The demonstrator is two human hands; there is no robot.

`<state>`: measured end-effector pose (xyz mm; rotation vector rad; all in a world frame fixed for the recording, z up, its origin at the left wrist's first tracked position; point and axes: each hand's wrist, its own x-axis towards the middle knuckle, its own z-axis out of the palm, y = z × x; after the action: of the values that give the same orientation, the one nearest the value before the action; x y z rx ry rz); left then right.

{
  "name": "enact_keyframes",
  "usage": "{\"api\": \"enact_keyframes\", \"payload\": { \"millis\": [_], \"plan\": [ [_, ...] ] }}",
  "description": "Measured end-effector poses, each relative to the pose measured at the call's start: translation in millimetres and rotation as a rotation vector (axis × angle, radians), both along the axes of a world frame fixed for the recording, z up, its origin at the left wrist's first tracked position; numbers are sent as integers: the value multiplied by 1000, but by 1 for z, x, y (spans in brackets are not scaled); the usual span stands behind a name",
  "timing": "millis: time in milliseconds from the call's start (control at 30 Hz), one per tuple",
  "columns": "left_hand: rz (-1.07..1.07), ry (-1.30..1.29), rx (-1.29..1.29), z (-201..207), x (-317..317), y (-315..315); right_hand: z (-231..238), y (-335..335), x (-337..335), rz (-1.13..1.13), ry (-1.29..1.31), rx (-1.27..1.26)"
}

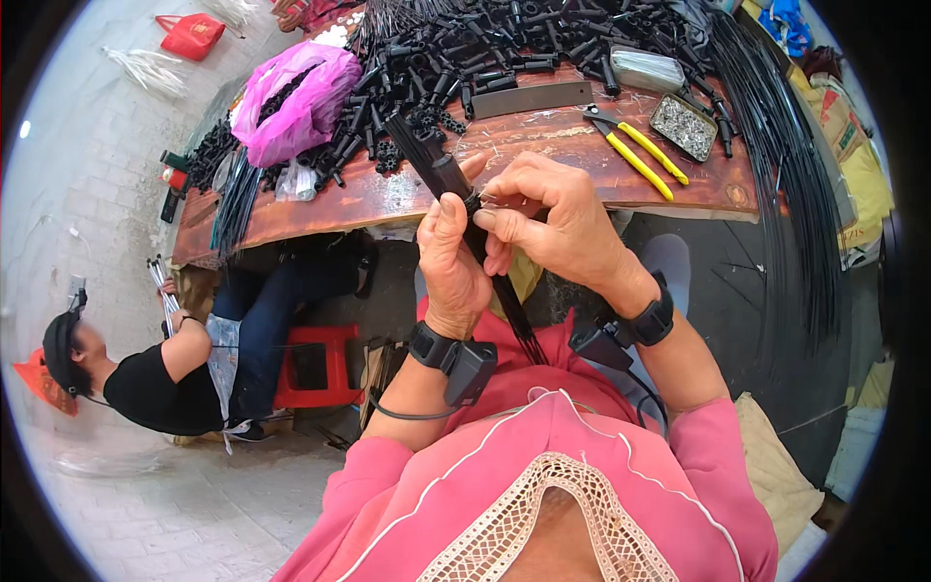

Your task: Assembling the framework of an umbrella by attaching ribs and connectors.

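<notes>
My left hand [452, 267] is closed around a slim bundle of thin black rods [415, 145], much like folded umbrella ribs. The bundle slants from the table edge down toward my lap, and a black plastic tube [449, 178] sits around it just above my left thumb. At a dark collar below that tube, my right hand [555, 209] pinches with thumb and forefinger. Whatever lies between those fingertips is too small to make out. Yellow-handled cutting pliers [645, 155] rest on the table beyond my right hand, beside a tin of small metal pieces [685, 128].
Black plastic tube parts [427, 68] heap across the back of the wooden table [553, 145]. A flat metal bar [532, 99] and a pink plastic bag [291, 102] lie there. Long black rods [790, 194] hang over the right side. A co-worker [165, 383] sits left, near a red stool [320, 369].
</notes>
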<state>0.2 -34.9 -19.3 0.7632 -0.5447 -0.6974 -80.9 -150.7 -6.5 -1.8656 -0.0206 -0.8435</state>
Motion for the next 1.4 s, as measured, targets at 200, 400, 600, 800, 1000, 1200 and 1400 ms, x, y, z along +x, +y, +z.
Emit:
{"api": "enact_keyframes", "payload": {
  "millis": [200,400,600,800,1000,1200,1400],
  "plan": [
    [-32,23,13,-6,5,3,17,4,-2,147,204,312],
    [-42,9,58,-3,3,10,24,-8,-2,341,400,780],
    [-29,4,96,-2,-1,8,1,-26,-2,540,413,745],
    [73,-42,111,-2,3,7,7,3,-8,365,319,733],
    [33,-9,51,-9,11,10,13,-23,-19,-123,329,61],
    [-1,78,-8,-9,15,6,-12,-99,-30,-867,868,-710],
    [24,65,14,-11,12,8,-27,-117,-24,-906,835,-651]
  ]
}}
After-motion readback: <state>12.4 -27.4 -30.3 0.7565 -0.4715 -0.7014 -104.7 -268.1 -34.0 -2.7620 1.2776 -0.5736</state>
